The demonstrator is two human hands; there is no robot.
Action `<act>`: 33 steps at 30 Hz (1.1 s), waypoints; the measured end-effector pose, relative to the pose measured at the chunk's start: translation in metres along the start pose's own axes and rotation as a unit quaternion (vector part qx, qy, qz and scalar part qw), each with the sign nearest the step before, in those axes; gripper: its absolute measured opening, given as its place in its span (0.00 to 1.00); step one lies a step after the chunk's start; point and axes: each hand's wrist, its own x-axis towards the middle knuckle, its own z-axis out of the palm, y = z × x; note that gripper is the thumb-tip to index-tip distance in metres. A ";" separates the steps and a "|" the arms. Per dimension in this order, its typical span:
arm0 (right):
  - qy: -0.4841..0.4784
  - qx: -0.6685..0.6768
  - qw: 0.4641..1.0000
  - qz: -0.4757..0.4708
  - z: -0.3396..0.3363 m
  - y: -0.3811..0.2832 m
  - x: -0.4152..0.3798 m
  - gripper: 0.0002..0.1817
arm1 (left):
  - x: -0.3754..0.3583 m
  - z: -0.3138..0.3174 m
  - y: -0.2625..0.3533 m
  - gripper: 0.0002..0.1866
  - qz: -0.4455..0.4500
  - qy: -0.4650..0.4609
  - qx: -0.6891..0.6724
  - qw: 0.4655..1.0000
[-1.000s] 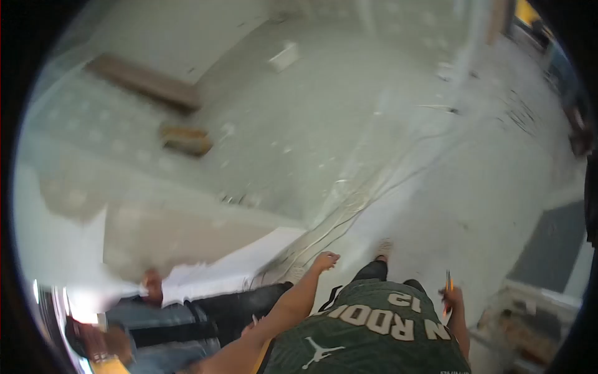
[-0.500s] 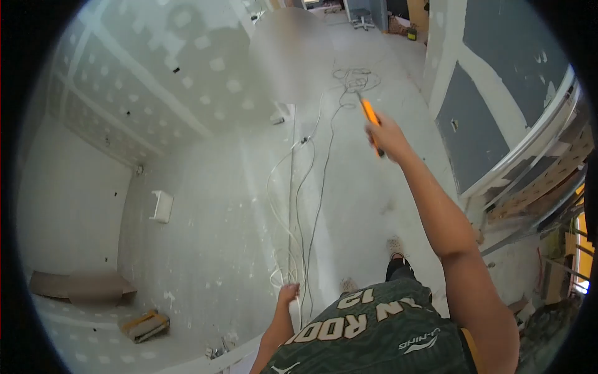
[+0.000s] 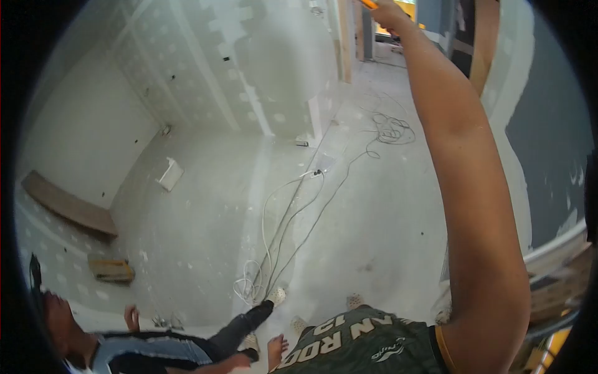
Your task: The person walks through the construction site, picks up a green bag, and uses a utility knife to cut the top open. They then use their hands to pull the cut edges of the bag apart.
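Observation:
My right hand [image 3: 389, 15] is raised at the top edge, with its fingers closed round an orange-handled tool [image 3: 369, 4]; most of the tool is cut off by the frame. Low in the view, beside my dark green jersey [image 3: 355, 340], my left hand [image 3: 278, 349] has its fingers apart and holds nothing visible. Pale and dark cables [image 3: 265, 218] run along the floor in front of me, with a loose coil [image 3: 393, 129] farther off.
A co-worker [image 3: 156, 350] is at the lower left, one hand [image 3: 131, 318] raised. A white bracket-like piece [image 3: 169, 174], a yellowish bundle [image 3: 112, 270] and a curved brown board [image 3: 71, 206] lie to the left. Patched wall panels [image 3: 261, 68] rise ahead; a grey panel [image 3: 551, 124] stands right.
The view has shifted. My right hand has risen with the orange tool to the top edge. My left hand is lower in view, clear of the cables. A co-worker has come into view.

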 end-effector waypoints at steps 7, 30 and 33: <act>0.070 0.045 0.979 -0.185 0.048 0.100 0.060 0.19 | -0.065 0.021 -0.134 0.23 0.067 -0.140 0.551 0.820; -0.727 -0.045 0.621 -0.291 0.269 0.009 -0.845 0.24 | -0.337 0.054 -0.466 0.27 -0.292 0.267 -0.144 0.907; -0.739 -0.090 0.551 -0.378 0.275 -0.029 -0.899 0.25 | -0.374 0.037 -0.492 0.25 -0.221 0.332 -0.174 0.901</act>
